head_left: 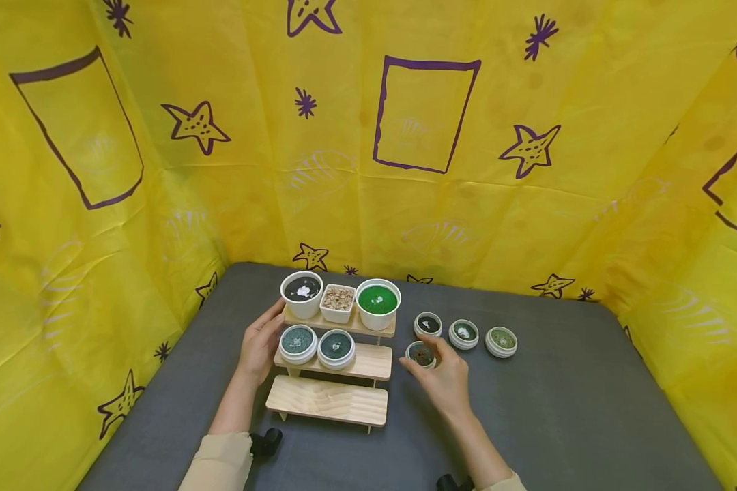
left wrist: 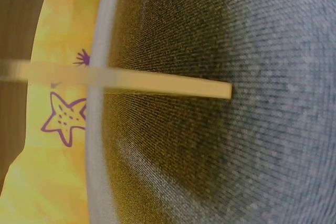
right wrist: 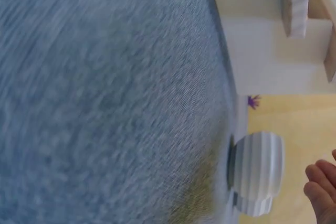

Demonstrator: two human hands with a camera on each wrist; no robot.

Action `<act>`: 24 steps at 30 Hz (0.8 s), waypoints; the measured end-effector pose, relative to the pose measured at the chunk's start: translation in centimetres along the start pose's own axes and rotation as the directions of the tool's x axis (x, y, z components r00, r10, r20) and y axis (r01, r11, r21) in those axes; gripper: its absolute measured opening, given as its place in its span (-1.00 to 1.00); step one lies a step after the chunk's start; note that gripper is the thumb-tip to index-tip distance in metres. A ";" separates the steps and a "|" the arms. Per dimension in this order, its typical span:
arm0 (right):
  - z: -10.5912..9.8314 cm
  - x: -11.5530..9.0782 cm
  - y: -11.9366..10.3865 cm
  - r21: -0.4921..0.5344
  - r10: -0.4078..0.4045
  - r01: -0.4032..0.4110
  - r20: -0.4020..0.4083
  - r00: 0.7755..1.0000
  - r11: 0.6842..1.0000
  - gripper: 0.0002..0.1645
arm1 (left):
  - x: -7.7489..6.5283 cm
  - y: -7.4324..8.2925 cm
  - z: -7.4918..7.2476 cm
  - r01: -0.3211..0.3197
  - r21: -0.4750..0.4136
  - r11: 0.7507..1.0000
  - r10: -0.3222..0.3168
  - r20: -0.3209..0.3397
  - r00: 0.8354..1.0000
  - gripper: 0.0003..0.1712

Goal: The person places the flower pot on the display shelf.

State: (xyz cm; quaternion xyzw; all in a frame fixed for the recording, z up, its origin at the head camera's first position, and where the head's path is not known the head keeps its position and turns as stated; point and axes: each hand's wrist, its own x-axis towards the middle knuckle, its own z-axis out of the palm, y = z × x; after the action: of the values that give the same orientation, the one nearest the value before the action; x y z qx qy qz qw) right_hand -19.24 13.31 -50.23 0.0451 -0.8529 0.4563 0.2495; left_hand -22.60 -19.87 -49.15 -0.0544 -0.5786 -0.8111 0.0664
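Observation:
My left hand (head_left: 261,346) grips the upper left end of a three-tier wooden display stand (head_left: 328,401); some fingertips are hidden. My right hand (head_left: 445,375) is spread over a small white jar (head_left: 422,354) with dark green and brown contents. In the right wrist view, the fingers (right wrist: 320,182) are above and apart from a ribbed white jar (right wrist: 258,163) standing on the table. The top tier holds a cup of dark contents (head_left: 302,290), a square dish of brown bits (head_left: 338,300) and a cup of bright green (head_left: 378,300). Two teal-filled jars (head_left: 297,342) occupy the middle tier.
Behind the right hand, three more small jars stand on the grey table (head_left: 565,402): one dark (head_left: 428,323), one dark green (head_left: 464,333) and one pale green (head_left: 501,341). Yellow patterned cloth (head_left: 344,204) encloses the back and sides.

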 end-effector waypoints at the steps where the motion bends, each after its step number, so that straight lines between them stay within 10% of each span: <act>1: -0.1 0.0 0.1 -0.002 0.018 -0.017 0.005 1.000 1.000 -0.33 | 0.0 0.0 0.0 0.001 -0.001 1.000 -0.001 0.000 1.000 -0.57; 24: -0.4 0.1 2.6 -0.114 0.231 -0.223 0.071 0.970 0.968 -0.25 | 0.0 0.1 0.1 -0.003 -0.011 1.000 0.003 0.006 1.000 -0.57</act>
State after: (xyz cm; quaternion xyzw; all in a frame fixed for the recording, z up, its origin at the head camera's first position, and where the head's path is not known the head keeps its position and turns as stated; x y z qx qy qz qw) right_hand -19.93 15.16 -51.96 -0.0470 -0.8850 0.4342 0.1617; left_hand -22.54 -19.83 -49.05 -0.0580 -0.5742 -0.8140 0.0658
